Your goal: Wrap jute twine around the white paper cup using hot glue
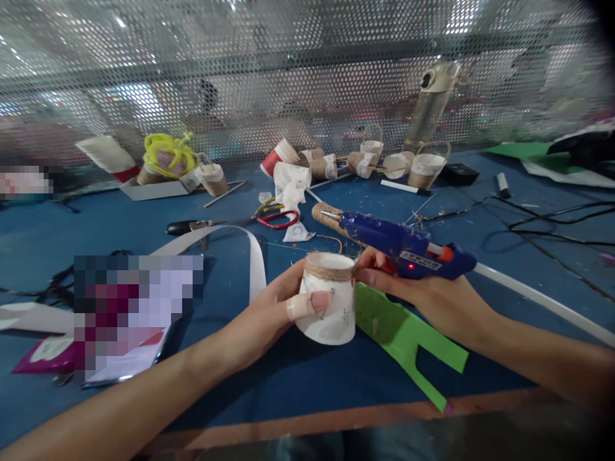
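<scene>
On the worktop (269,390), a paper cup (336,328) is at front centre between the two hands, the left hand (283,294) on its left side and the right hand (423,291) at its right rim. A glue gun (387,234) is in the right hand, nozzle pointing left. A cut sheet (391,320) lies right of the cup. A packet (134,362) lies at left, beyond the left forearm. Behind the cup are a twine spool (332,225) and, further left, scissors (259,218). Small baskets (427,168) line the back before a mesh panel (312,96); a bottle (426,112) stands behind the rightmost.
</scene>
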Available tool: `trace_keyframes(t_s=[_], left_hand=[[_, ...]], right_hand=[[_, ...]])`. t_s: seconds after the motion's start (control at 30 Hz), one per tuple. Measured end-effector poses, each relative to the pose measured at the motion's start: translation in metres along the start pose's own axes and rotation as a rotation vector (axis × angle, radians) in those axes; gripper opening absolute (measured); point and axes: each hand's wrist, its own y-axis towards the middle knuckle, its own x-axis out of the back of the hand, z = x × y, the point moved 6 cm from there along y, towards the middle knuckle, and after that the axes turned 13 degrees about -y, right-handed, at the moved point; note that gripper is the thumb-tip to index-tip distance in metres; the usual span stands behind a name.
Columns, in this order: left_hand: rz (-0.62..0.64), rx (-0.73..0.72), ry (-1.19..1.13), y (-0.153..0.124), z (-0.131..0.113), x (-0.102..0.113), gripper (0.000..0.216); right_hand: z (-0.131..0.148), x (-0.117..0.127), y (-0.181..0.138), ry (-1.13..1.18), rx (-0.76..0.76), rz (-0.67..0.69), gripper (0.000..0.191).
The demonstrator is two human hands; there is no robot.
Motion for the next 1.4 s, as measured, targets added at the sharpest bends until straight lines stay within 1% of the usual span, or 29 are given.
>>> trace_keyframes(t_s=[0.17, 0.23, 0.33, 0.4, 0.5, 0.57, 0.67, 0.73, 0.83, 0.93, 1.0, 1.1, 1.17, 1.27, 1.33, 1.4], left_hand=[[-0.043, -0.005, -0.026, -0.001, 0.003, 0.004, 0.061], [-0.056, -0.027, -0.029, -0.001, 0.004, 0.006, 0.058], [-0.057, -0.049, -0.026, -0.001, 0.004, 0.007, 0.051], [-0.058, -0.055, 0.007, -0.001, 0.004, 0.007, 0.052], [-0.076, -0.058, 0.107, -0.001, 0.004, 0.008, 0.061], [-0.085, -0.073, 0.132, -0.002, 0.003, 0.009, 0.064], [-0.127, -0.136, 0.119, -0.003, -0.001, 0.012, 0.055], [-0.143, -0.155, 0.097, -0.004, -0.004, 0.012, 0.05], [-0.102, -0.137, 0.025, -0.004, -0.004, 0.008, 0.05], [-0.074, -0.101, -0.052, -0.003, -0.001, 0.007, 0.052], [-0.065, -0.073, -0.077, -0.002, 0.002, 0.008, 0.055], [-0.078, -0.059, -0.04, -0.002, 0.003, 0.009, 0.059], [-0.121, -0.078, -0.024, -0.002, 0.001, 0.01, 0.06], [-0.163, -0.102, -0.06, -0.004, -0.004, 0.01, 0.054], [-0.15, -0.106, -0.08, -0.004, -0.005, 0.008, 0.051], [-0.141, -0.102, -0.083, -0.005, -0.006, 0.007, 0.05]], right_hand=[[0.001, 0.002, 0.0, -0.008, 0.056, -0.045, 0.032], [-0.003, 0.003, 0.0, -0.034, 0.055, -0.062, 0.032], [-0.005, 0.003, -0.001, -0.075, 0.044, -0.061, 0.025], [-0.003, 0.002, -0.001, -0.036, 0.052, -0.034, 0.021], [0.0, -0.003, -0.002, 0.064, 0.032, 0.016, 0.021], [0.003, -0.004, -0.004, 0.11, 0.031, 0.014, 0.02], [0.006, -0.005, -0.007, 0.135, 0.073, 0.005, 0.02], [0.006, -0.005, -0.008, 0.142, 0.097, 0.022, 0.02], [0.006, -0.005, -0.008, 0.168, 0.133, 0.035, 0.018], [0.004, -0.004, -0.008, 0.14, 0.163, 0.016, 0.013], [0.002, -0.004, -0.008, 0.117, 0.16, 0.011, 0.017], [0.0, -0.006, -0.009, 0.167, 0.139, 0.038, 0.017], [0.0, -0.008, -0.01, 0.203, 0.114, 0.063, 0.015], [-0.002, -0.005, -0.011, 0.139, 0.094, 0.055, 0.019], [-0.002, -0.001, -0.011, 0.049, 0.117, 0.029, 0.016], [-0.001, 0.0, -0.011, 0.009, 0.162, 0.029, 0.012]])
